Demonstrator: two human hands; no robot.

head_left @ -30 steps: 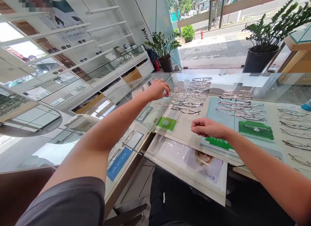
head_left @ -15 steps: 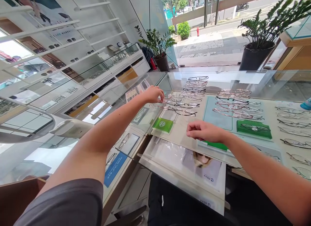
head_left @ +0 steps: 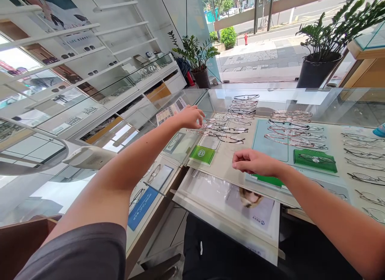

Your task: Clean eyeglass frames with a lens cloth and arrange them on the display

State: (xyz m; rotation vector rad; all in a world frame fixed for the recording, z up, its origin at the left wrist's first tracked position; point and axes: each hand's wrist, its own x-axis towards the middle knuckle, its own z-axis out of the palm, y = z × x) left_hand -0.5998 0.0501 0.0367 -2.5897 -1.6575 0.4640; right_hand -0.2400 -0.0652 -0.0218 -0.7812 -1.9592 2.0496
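Note:
My left hand (head_left: 192,116) reaches to the left end of a row of eyeglasses (head_left: 221,125) at the left part of the counter. Its fingers are bent and a little apart, right beside the nearest thin frames; I see nothing firmly held. My right hand (head_left: 248,160) is loosely curled over the near part of the glass counter, with nothing visible in it. Between the hands and lower lies a green card with a white emblem (head_left: 202,154). More eyeglasses (head_left: 293,135) lie in a stack on a pale blue panel to the right of the left-hand row.
A drawer (head_left: 228,199) with plastic-wrapped papers juts out below the counter. A green block (head_left: 314,159) bears a pair of glasses. Another column of eyeglasses (head_left: 363,153) lies at the right. A round mirror (head_left: 30,151) stands at the left; potted plants (head_left: 200,71) stand by the window.
The fingers of my left hand have spread slightly apart beside the frames. My right hand has barely moved. The view has shifted a little.

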